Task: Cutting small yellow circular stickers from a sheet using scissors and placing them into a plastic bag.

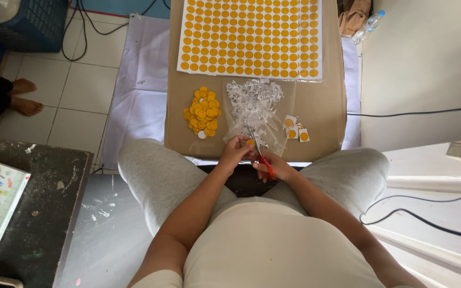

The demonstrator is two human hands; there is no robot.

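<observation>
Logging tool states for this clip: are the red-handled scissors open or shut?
Open. The scissors in the right hand show blades spread apart near the small yellow piece pinched by the left hand.

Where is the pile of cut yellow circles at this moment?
In the head view, the pile of yellow circles lies on the cardboard, left of the white scraps, below the sticker sheet and up-left of the left hand.
</observation>
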